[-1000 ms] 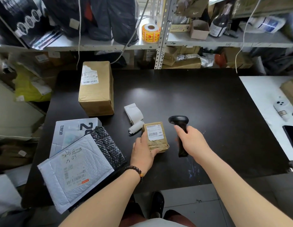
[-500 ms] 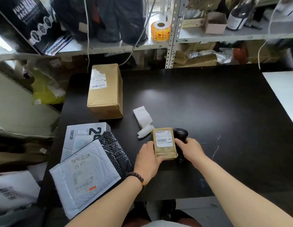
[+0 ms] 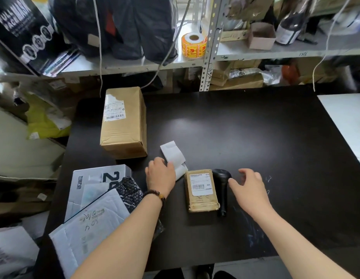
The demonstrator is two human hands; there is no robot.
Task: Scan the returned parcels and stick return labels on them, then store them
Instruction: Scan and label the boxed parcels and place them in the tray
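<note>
You look to be between scanning and labelling. The small brown parcel (image 3: 201, 200) lies flat on the black table (image 3: 265, 148) with its shipping label (image 3: 201, 183) facing up, and the barcode scanner (image 3: 222, 190) lies on its side, touching or just beside the parcel's right edge. Your right hand (image 3: 248, 188) hovers just right of the scanner with fingers spread and relaxed. It grips nothing, though the thumb tip sits very near the scanner's head. Your left hand (image 3: 160, 175) is left of the parcel and a little beyond it, resting on the near end of the white label strip (image 3: 173, 155). The fingers bend down over its rolled part, but the back of your hand hides them, so I cannot tell whether you have pinched it or are only touching it. The next move probably calls for peeling one label free and bringing it right to the parcel, placing it on bare brown wrap clear of the barcode. The large cardboard box (image 3: 123, 121) stands well beyond and left of the parcel.
</note>
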